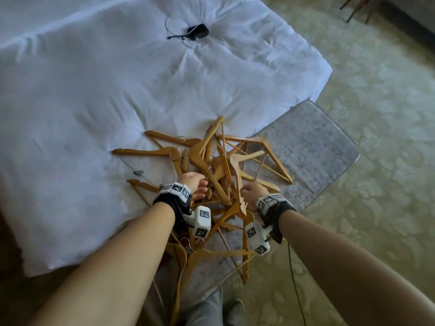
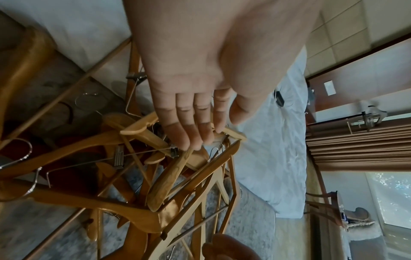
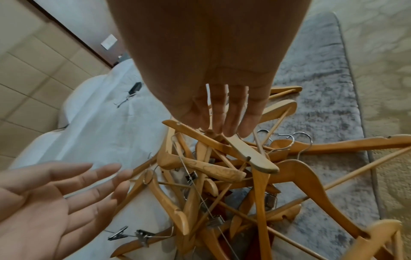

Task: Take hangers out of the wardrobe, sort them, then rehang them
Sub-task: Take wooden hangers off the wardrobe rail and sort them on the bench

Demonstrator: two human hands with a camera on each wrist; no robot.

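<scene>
A tangled pile of wooden hangers (image 1: 211,175) lies on the corner of the white bed (image 1: 94,102) and spills onto a grey bench. Some have metal clip bars (image 2: 119,156), others plain wooden bars. My left hand (image 1: 195,184) is over the pile's left side with fingers straight, and its fingertips (image 2: 195,140) touch the top hangers. My right hand (image 1: 253,191) hovers over the right side, fingers (image 3: 224,121) straight and pointing down at a hanger arm (image 3: 251,154). Neither hand holds anything. The left palm (image 3: 44,202) shows open in the right wrist view.
A black device with looped cables (image 1: 197,31) lies farther up the bed. The grey padded bench (image 1: 313,147) stands at the bed's foot on patterned carpet (image 1: 376,114). Chair legs (image 1: 357,10) are at the far right. A black cable (image 1: 294,274) hangs beside my right forearm.
</scene>
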